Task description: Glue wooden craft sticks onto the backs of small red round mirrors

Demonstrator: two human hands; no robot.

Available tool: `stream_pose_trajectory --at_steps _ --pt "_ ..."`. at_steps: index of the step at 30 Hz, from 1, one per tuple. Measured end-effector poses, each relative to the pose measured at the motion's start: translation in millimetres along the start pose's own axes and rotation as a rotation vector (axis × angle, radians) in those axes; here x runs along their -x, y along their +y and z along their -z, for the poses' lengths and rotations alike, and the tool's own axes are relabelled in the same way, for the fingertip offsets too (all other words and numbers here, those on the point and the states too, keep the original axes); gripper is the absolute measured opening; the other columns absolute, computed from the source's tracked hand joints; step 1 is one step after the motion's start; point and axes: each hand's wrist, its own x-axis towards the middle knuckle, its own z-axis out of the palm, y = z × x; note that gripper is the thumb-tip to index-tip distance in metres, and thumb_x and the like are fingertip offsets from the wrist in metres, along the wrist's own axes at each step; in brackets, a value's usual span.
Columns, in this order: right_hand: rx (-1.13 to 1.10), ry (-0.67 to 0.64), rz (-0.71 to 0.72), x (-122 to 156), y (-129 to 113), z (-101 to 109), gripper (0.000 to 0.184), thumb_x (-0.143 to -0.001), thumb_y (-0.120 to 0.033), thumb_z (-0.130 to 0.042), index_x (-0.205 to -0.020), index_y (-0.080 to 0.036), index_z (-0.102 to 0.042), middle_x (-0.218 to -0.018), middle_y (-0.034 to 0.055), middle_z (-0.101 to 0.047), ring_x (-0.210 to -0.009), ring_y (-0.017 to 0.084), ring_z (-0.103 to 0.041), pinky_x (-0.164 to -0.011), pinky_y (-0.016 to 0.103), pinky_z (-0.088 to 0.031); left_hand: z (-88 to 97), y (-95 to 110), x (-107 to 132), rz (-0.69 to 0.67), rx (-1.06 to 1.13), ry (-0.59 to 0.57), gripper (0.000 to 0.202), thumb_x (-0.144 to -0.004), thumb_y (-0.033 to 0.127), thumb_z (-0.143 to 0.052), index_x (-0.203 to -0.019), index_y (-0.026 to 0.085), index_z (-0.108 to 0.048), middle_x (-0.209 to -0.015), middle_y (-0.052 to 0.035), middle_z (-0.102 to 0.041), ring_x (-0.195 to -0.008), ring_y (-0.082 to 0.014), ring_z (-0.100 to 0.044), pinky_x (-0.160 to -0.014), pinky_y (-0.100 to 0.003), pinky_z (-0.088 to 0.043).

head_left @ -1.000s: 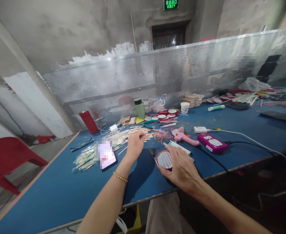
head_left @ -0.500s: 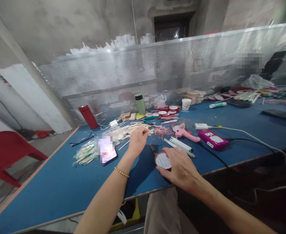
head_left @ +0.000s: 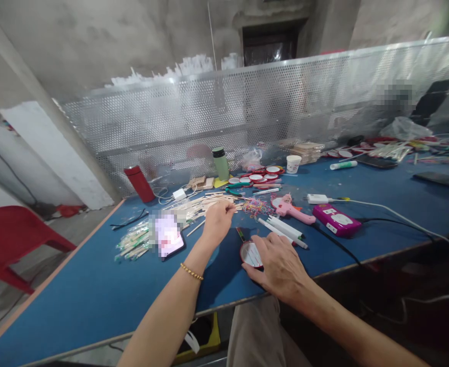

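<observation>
My right hand point(head_left: 280, 265) curls round the right side of a small red-rimmed white disc point(head_left: 252, 254), like a little hand drum, on the table near its front edge. From the disc a short dark stick point(head_left: 240, 234) with coloured marks points up and left. My left hand point(head_left: 219, 221), with a gold bead bracelet at the wrist, is closed in a pinch above pale wooden sticks point(head_left: 205, 204). What its fingertips hold, if anything, is too small to make out. Just beyond it lies a tangle of coloured strings point(head_left: 257, 206).
White pens point(head_left: 283, 232), a pink glue gun point(head_left: 295, 211) and a purple box point(head_left: 335, 220) with a cable lie to the right. A phone point(head_left: 169, 235) and bagged sticks point(head_left: 134, 242) lie left. Bottles, more red-rimmed discs point(head_left: 255, 177) and a paper cup point(head_left: 293, 164) stand behind.
My right hand has shifted slightly left over the disc and covers its right side. The disc has moved a little left. My left hand keeps nearly the same pose.
</observation>
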Motion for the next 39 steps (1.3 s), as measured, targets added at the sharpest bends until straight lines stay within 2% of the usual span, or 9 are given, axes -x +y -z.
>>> stream_pose_trajectory --at_steps 5,10,13,17,22,30,39 --pt "0.054 -0.029 -0.018 -4 -4 7 0.033 -0.076 -0.043 -0.074 -0.093 -0.018 -0.061 -0.084 0.0112 -0.068 -0.087 0.029 -0.058 -0.077 0.038 -0.04 0.3 0 -1 0.006 -0.008 0.004 0.011 -0.083 0.014 -0.061 -0.077 0.017 -0.071 -0.076 -0.0031 -0.071 -0.072 -0.0162 -0.059 -0.069 -0.028 -0.04" --pt "0.051 -0.095 -0.034 -6 -1 7 0.047 -0.073 -0.05 -0.078 -0.1 -0.015 -0.062 -0.09 0.0142 -0.068 -0.089 0.032 -0.06 -0.077 0.04 -0.043 0.8 0 0 0.001 0.004 -0.007 0.012 -0.082 0.013 -0.06 -0.077 0.018 -0.07 -0.076 -0.0027 -0.071 -0.072 -0.016 -0.06 -0.069 -0.027 -0.04" --pt "-0.023 -0.079 -0.005 -2 6 3 0.054 -0.072 -0.053 -0.078 -0.106 -0.016 -0.06 -0.097 0.0141 -0.068 -0.092 0.033 -0.061 -0.078 0.042 -0.045 1.6 1 0 -0.002 0.01 -0.005 0.013 -0.082 0.012 -0.06 -0.075 0.018 -0.07 -0.076 -0.0026 -0.071 -0.072 -0.016 -0.06 -0.068 -0.027 -0.04" --pt "-0.125 -0.037 0.047 0 14 -2 0.045 -0.079 -0.046 -0.073 -0.109 -0.016 -0.058 -0.107 0.0133 -0.067 -0.098 0.031 -0.06 -0.08 0.042 -0.047 2.3 1 0 0.007 0.013 -0.008 0.012 -0.082 0.012 -0.061 -0.076 0.018 -0.07 -0.076 -0.0029 -0.071 -0.072 -0.0163 -0.06 -0.068 -0.028 -0.041" --pt "-0.139 -0.021 0.069 -2 15 -6 0.046 -0.078 -0.038 -0.074 -0.113 -0.013 -0.057 -0.107 0.0145 -0.066 -0.099 0.033 -0.059 -0.084 0.045 -0.047 1.4 0 -2 0.004 0.008 -0.011 0.012 -0.082 0.012 -0.061 -0.077 0.018 -0.07 -0.077 -0.003 -0.071 -0.072 -0.0163 -0.061 -0.07 -0.028 -0.042" --pt "-0.117 -0.022 0.076 -1 13 -7 0.049 -0.08 -0.04 -0.071 -0.119 -0.013 -0.057 -0.105 0.0135 -0.066 -0.097 0.031 -0.059 -0.083 0.044 -0.045 1.3 0 -1 -0.001 0.004 -0.017 0.012 -0.082 0.013 -0.06 -0.077 0.018 -0.07 -0.076 -0.0029 -0.071 -0.071 -0.0159 -0.06 -0.069 -0.028 -0.042" --pt "-0.075 -0.12 0.021 -7 7 5 0.043 -0.077 -0.042 -0.074 -0.108 -0.016 -0.06 -0.1 0.0108 -0.067 -0.094 0.029 -0.059 -0.078 0.038 -0.041 1.4 0 -1 -0.006 -0.005 -0.018 0.013 -0.083 0.013 -0.06 -0.078 0.018 -0.071 -0.076 -0.0032 -0.07 -0.071 -0.016 -0.06 -0.071 -0.028 -0.043"
